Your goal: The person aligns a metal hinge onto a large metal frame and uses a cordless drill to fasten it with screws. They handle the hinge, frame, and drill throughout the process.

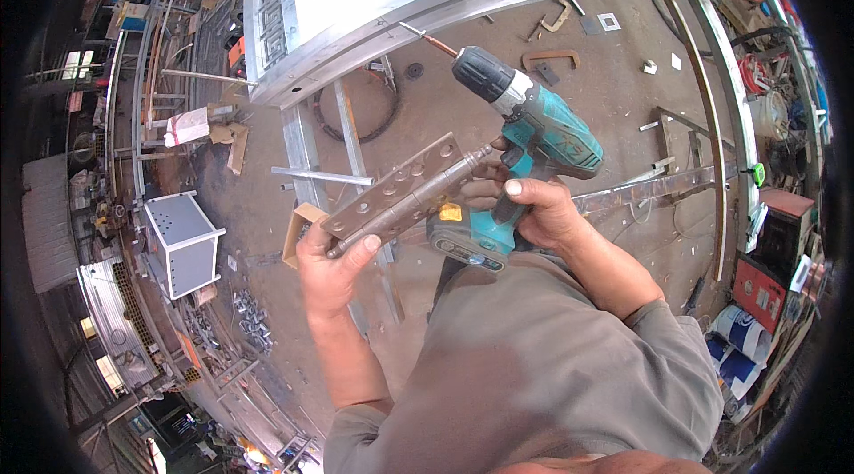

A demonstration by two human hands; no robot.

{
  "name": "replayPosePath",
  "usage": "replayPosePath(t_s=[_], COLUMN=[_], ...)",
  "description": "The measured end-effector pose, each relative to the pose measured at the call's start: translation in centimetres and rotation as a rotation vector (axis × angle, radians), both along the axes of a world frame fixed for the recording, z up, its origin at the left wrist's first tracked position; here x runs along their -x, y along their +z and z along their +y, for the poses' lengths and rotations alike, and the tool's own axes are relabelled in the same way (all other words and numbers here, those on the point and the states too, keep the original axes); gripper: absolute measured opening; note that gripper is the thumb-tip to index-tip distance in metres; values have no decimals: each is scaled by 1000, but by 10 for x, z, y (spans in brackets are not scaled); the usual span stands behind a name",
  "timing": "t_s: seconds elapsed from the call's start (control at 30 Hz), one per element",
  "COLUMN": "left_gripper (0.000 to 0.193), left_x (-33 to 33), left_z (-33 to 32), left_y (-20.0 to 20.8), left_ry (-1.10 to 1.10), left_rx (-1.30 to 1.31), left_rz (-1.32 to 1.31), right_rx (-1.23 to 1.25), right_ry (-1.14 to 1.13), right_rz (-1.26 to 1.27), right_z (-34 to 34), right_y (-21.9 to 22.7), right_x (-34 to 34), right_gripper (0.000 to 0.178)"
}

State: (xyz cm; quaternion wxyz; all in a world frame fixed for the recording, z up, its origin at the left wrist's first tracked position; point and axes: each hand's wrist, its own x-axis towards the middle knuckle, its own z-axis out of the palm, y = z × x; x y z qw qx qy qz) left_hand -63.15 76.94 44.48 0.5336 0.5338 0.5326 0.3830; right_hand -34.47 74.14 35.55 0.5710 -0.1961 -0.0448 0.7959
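My left hand [334, 265] grips the lower end of a long metal butt hinge [414, 198], its thumb across the knuckle barrel. The hinge is tilted, with a row of screw holes in its leaf. My right hand [543, 212] is wrapped round the handle of a teal and black cordless drill [551, 127]. A bit in the drill's chuck points up and left to the edge of a large silver metal door panel [391, 20]; whether it touches, I cannot tell. The hinge's upper end lies close beside the drill grip.
Metal stands [349, 127] support the panel. Clamps [551, 58] lie on the floor beyond the drill. To the left stand a grey box-shaped frame [184, 243] and a pile of small metal parts [252, 321]. A red machine [761, 294] sits at the right.
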Motion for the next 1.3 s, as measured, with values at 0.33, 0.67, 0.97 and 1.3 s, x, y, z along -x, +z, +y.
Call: replayPosePath(t_s=[0.33, 0.67, 0.97, 1.3], left_gripper=[28, 40, 40, 40], left_x=[-2, -19, -14, 61], left_z=[44, 109, 146, 331], left_y=[31, 49, -38, -180], left_ry=[-341, -768, -720, -446], left_rx=[196, 233, 6, -593], left_rz=[417, 1086, 1038, 1189], right_rx=[-21, 34, 64, 56], right_ry=[37, 25, -120, -384], right_rz=[-62, -34, -8, -179], right_z=[3, 17, 51, 120], right_y=[5, -15, -67, -174], right_x=[-8, 14, 56, 101], right_gripper=[76, 68, 62, 70])
